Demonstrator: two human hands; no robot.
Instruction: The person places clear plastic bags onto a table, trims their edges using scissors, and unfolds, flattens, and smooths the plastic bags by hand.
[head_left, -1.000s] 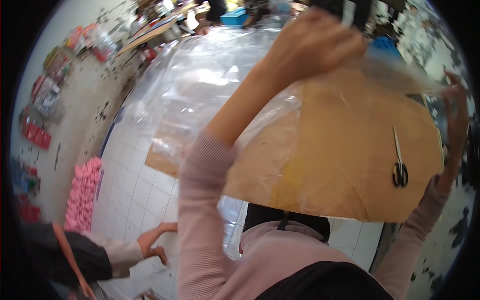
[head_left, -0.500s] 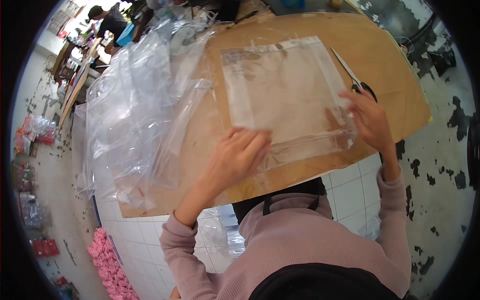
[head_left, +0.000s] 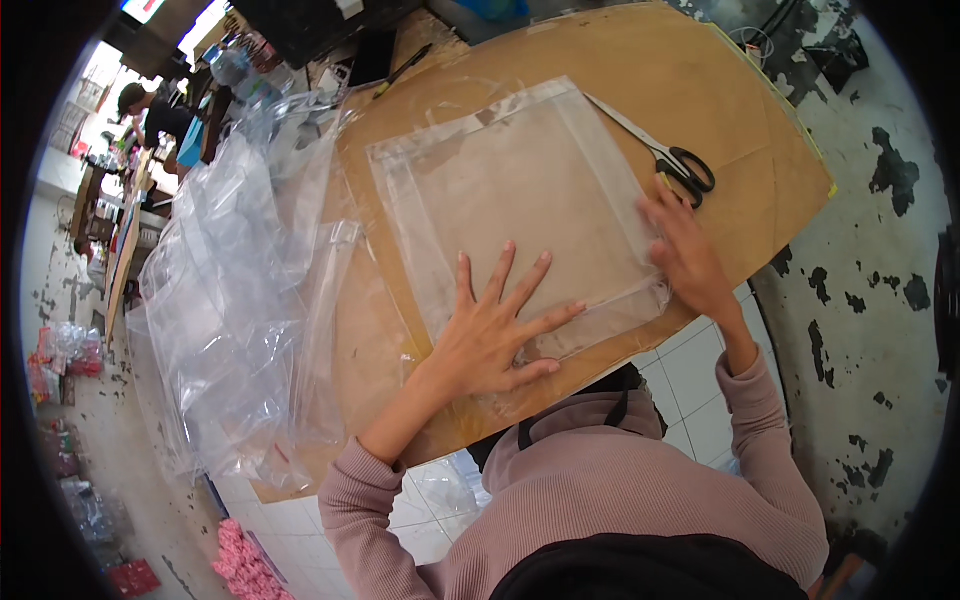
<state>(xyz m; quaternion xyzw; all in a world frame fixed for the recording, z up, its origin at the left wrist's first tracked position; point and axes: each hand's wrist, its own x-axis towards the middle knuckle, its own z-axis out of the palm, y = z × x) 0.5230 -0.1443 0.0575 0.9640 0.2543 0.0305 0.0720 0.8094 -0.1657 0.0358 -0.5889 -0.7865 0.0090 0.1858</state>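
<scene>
the room around is a workshop floor: pale tiles near the person, and to the right a worn grey floor (head_left: 860, 300) with dark patches where the coating has flaked. at the far left a second person (head_left: 150, 115) stands bent over a bench, small and hard to make out, among cluttered tables.

the biggest thing in reach is a brown board (head_left: 700, 90) lying flat as a work surface, its far corners bending with the lens. a heap of loose clear plastic bags (head_left: 230, 300) spills over the board's left edge and hangs down toward the floor. in the middle of the board lies one flat clear plastic bag (head_left: 520, 190), squarish, with its folded edges showing as paler bands along the left, far and near sides.

the left hand (head_left: 490, 335) lies palm down on the near edge of this bag, fingers spread wide and flat, gripping nothing, only pressing. the right hand (head_left: 685, 250) rests on the bag's right edge, fingers stretched out and close together, also flat and holding nothing. both forearms wear a dusty pink ribbed sleeve (head_left: 620, 480).

just beyond the right hand lie black-handled scissors (head_left: 665, 155), blades pointing far and left, apart from the fingers. a dark pen (head_left: 405, 70) lies at the far left of the board. pink bundles (head_left: 245, 565) sit on the tiles near left.
</scene>
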